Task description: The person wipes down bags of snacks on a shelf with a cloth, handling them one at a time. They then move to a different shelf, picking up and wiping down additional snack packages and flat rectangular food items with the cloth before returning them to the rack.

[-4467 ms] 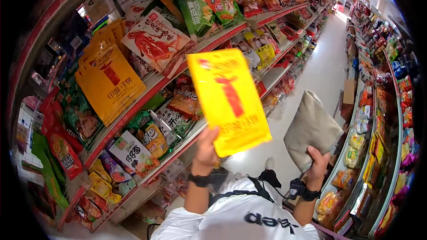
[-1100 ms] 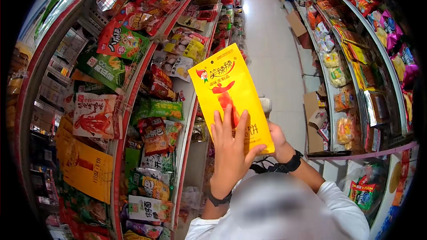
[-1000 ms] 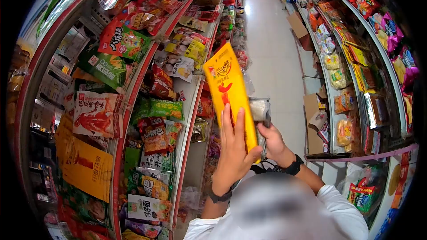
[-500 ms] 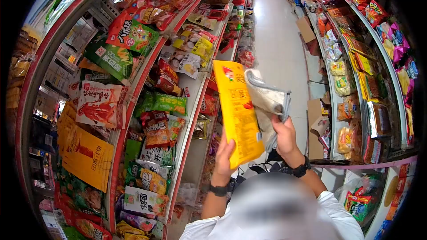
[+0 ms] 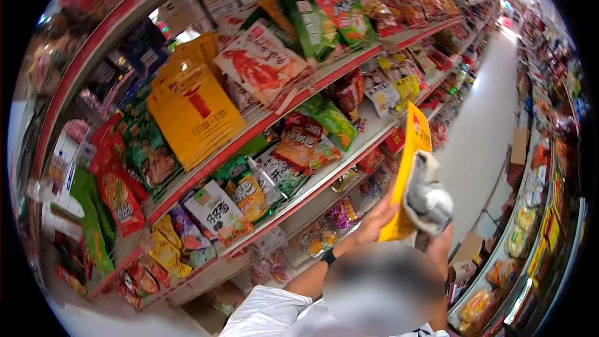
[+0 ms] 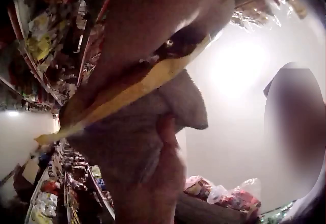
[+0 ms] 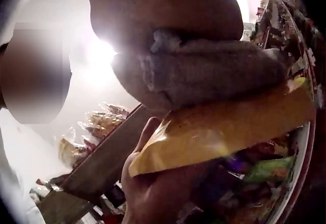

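My left hand (image 5: 376,218) grips the lower end of a flat yellow snack packet (image 5: 410,131), now turned nearly edge-on in the head view. A grey cloth (image 5: 432,198) lies bunched against the packet's right-hand face. Behind the cloth, my right hand (image 5: 440,246) holds it, partly covered by the cloth and the blurred head. In the left wrist view the packet's edge (image 6: 127,94) runs close beside the cloth (image 6: 192,102), with the right thumb on the cloth. From the right wrist, the cloth (image 7: 219,71) presses along the packet (image 7: 229,132), and the left hand (image 7: 158,191) pinches its near end.
On the left, red-edged shelves (image 5: 274,122) carry many bagged snacks, including a stack of similar yellow packets (image 5: 196,115). Another stocked shelf (image 5: 530,237) stands to the right. Between them runs a pale aisle floor (image 5: 483,106) with an opened cardboard box (image 5: 468,253) at its side.
The packet first faced the camera, then turned over and is now edge-on. The cloth has come up against its other face. The head view has swung toward the left shelves.
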A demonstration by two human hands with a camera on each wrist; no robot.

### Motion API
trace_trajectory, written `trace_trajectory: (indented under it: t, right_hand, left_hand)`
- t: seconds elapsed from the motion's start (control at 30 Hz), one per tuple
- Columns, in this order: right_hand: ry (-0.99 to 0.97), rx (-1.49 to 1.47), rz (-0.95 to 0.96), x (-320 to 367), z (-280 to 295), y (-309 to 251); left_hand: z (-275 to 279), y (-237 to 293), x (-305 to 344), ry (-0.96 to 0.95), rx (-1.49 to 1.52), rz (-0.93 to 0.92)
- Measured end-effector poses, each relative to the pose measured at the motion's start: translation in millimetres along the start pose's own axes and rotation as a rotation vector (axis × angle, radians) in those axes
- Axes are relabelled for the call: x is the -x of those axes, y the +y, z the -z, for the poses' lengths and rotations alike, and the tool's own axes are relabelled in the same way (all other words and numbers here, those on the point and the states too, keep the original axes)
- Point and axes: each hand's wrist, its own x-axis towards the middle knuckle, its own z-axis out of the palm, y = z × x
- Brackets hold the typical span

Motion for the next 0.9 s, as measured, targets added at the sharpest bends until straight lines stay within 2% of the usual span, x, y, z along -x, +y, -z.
trace_trajectory:
  t: [0.03,0.07,0.13,0.17,0.2,0.23,0.27,0.3,0.33,0.37,0.4,0.43,0.47,0.5,0.57,0.6,0.63,0.67,0.7,0.73,0.8,0.83,0.9]
  right_hand:
    - [0.008,-0.053,0.073,-6,-3,0]
    - [0.004,0.071,0.118,-7,-12,-10]
    - [-0.153,0.216,0.092,-3,-10,-5]
    - [-0.239,0.066,0.045,3,-16,-7]
    - [-0.267,0.086,0.088,7,-10,5]
    - [-0.269,0.009,0.059,11,-3,15]
    - [-0.268,-0.069,0.031,14,5,22]
    - [-0.3,0.054,-0.015,14,18,25]
    - [-0.155,0.326,0.136,16,29,35]
    - [-0.123,0.182,0.102,14,40,45]
    - [-0.091,0.037,0.07,11,46,51]
    - [-0.097,0.053,0.058,9,46,43]
    - [-0.165,0.017,0.09,8,49,41]
    - [-0.193,-0.085,0.066,8,44,35]
    - [-0.177,-0.197,0.036,9,37,30]
    - [-0.133,-0.208,0.031,9,35,32]
    - [-0.089,-0.218,0.026,9,35,34]
    - [-0.089,-0.227,0.016,9,35,35]
    - [-0.09,-0.234,0.006,9,36,36]
    - [-0.094,-0.241,-0.006,8,37,37]
    - [-0.139,-0.114,-0.013,7,41,41]
    - [-0.175,-0.18,-0.015,6,38,40]
    - [-0.146,-0.125,-0.034,8,32,35]
  left_hand:
    - [2,-7,-1,-0.04,-0.174,-0.083]
    - [-10,-3,4,0.005,-0.21,-0.061]
    - [-8,-9,5,0.072,-0.283,-0.229]
    - [-3,-6,4,0.137,-0.129,-0.238]
    - [-3,4,5,0.198,0.027,-0.244]
    - [-5,19,5,0.219,0.004,-0.366]
    - [7,28,8,0.27,0.089,-0.397]
    - [-3,54,24,0.371,0.264,-0.328]
    - [7,69,35,0.284,0.229,-0.391]
    - [5,86,42,0.369,0.154,-0.592]
    - [-12,107,51,0.456,0.063,-0.765]
    - [-10,123,62,0.488,-0.081,-0.926]
    - [-26,144,61,0.525,-0.411,-1.185]
    - [-33,159,67,0.656,-0.578,-1.272]
    - [-36,190,68,0.74,-0.905,-1.427]
    - [-26,208,63,0.877,-1.224,-1.541]
    - [-25,226,59,1.116,-1.594,-1.572]
    - [-19,244,54,1.225,-1.865,-1.567]
    - [-4,262,43,1.333,-1.99,-1.605]
    - [18,278,32,1.587,-2.114,-1.452]
    - [39,285,15,1.879,-2.079,-0.916]
    - [51,284,16,1.885,-2.074,-0.813]
    - [69,278,21,1.868,-2.066,-0.615]
